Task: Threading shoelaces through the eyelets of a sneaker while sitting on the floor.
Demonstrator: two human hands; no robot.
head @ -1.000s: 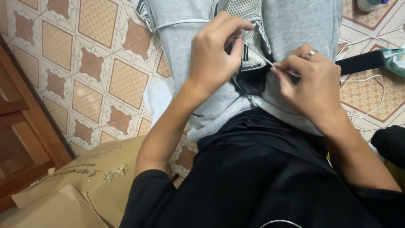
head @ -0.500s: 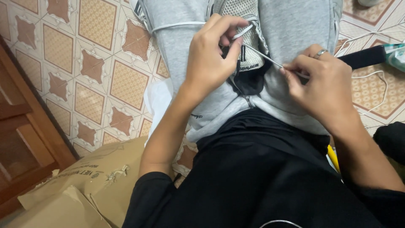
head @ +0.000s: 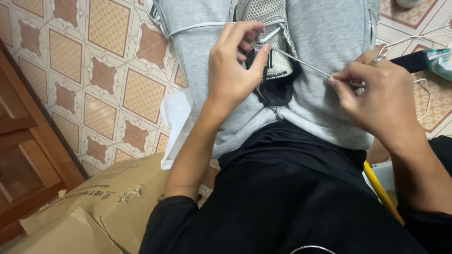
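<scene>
A pale mesh sneaker [head: 274, 33] rests between my grey-trousered legs [head: 325, 99]. My left hand [head: 234, 73] pinches the shoe's lacing area near the dark tongue [head: 275, 91], thumb and fingers closed on it. My right hand [head: 379, 96], with a ring on one finger, grips the end of a thin grey lace [head: 301, 62]. The lace runs taut from the shoe to that hand. My black shirt fills the lower middle of the view.
A brown cardboard box [head: 113, 207] lies at lower left beside wooden furniture [head: 23, 160]. Patterned floor tiles [head: 108, 61] spread to the left. A black-handled tool [head: 414, 60], a white cord [head: 426, 96] and a yellow rod [head: 382, 194] lie at right.
My right hand has drawn the lace out to the right, so it is longer and tighter. My left hand has stayed on the shoe's lacing.
</scene>
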